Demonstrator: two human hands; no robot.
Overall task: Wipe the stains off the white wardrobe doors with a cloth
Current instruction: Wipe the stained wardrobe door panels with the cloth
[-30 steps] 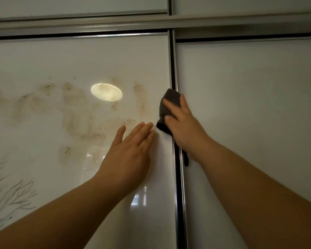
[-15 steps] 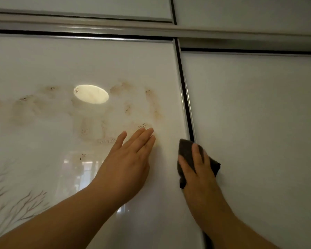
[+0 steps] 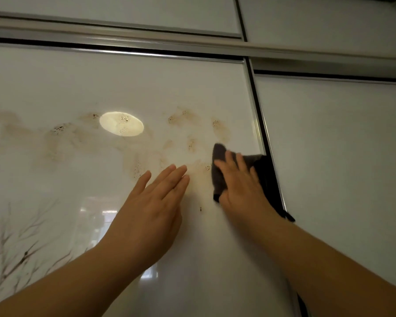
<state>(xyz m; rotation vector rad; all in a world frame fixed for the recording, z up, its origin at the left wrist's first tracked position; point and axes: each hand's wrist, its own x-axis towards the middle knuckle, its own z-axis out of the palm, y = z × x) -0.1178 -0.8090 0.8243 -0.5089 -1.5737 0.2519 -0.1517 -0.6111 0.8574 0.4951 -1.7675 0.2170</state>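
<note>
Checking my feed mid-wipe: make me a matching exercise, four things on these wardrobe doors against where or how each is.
Things:
1. left hand
2. cloth
3. brown stains
4. right door

States:
A. under the right hand, by the dark centre strip
B. shows no marks
C. flat on the left door, holding nothing
D. spread across the left door, above both hands

Pairs: 1-C, 2-A, 3-D, 4-B
</note>
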